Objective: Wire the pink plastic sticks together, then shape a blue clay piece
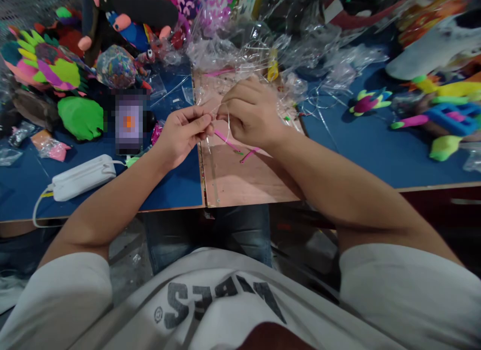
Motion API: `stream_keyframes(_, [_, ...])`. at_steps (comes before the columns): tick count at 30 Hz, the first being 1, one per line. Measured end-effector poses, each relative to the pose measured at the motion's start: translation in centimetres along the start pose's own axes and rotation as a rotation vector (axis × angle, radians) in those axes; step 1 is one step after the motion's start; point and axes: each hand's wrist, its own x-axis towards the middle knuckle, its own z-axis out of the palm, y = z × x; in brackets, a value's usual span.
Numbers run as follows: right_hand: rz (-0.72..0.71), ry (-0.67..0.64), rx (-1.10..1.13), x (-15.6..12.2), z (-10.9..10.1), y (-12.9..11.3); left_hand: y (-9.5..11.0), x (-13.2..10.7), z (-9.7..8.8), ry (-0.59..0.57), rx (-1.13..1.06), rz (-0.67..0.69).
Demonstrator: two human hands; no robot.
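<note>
1. The left hand (184, 132) is over the seam where the blue table (376, 154) meets a brown board (240, 182). Its fingers are pinched together and point towards the other hand.
2. The right hand (250, 112) is curled, knuckles up, with its fingertips closed. They touch the left fingertips over the upper part of the board.
3. A thin pink strip (227, 141) starts just under the point where the fingertips meet. It slants down and to the right over the board, away from the left hand and beneath the right palm. The left fingers appear to grip its upper end.
4. A fine clear strand (229, 125) loops down from the right fingertips, just beside the strip. The right hand seems to pinch it, though the grip itself is hidden.
5. A second short pink piece (249, 154) lies on the board, near the strip's lower end and below the right wrist.
6. Crumpled clear plastic wrap (244, 49) is heaped at the board's far edge, behind both hands.
7. To the left of the left forearm, a white box with a cable (80, 177) rests on the table. A green foam shape (80, 117) lies farther back.
8. A star-shaped foam flower (370, 100) lies well to the right of the hands.
</note>
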Motion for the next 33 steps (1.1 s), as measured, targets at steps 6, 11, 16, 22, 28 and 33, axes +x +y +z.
stream_keyframes(6, [-0.165,0.047,-0.100,0.1,0.4,-0.3,0.1,0.0,0.4,0.004,0.030,0.036])
stream_keyframes(11, [-0.273,0.091,-0.114,-0.1,0.7,-0.8,0.0,-0.1,0.6,-0.058,0.066,0.069])
stream_keyframes(16, [-0.329,0.104,-0.128,-0.2,0.9,-0.6,-0.3,0.0,-0.1,-0.123,0.131,0.100])
stream_keyframes(22, [-0.333,-0.008,-0.261,0.4,-0.6,-0.9,-0.6,0.3,-0.6,-0.132,0.222,0.126])
stream_keyframes(28, [-0.291,0.040,-0.154,0.6,-0.9,-0.8,-0.6,0.6,-0.4,-0.062,0.171,0.057])
stream_keyframes(33, [-0.108,-0.069,0.141,0.1,-0.6,-0.8,-1.1,0.9,-1.0,-0.077,0.290,0.196])
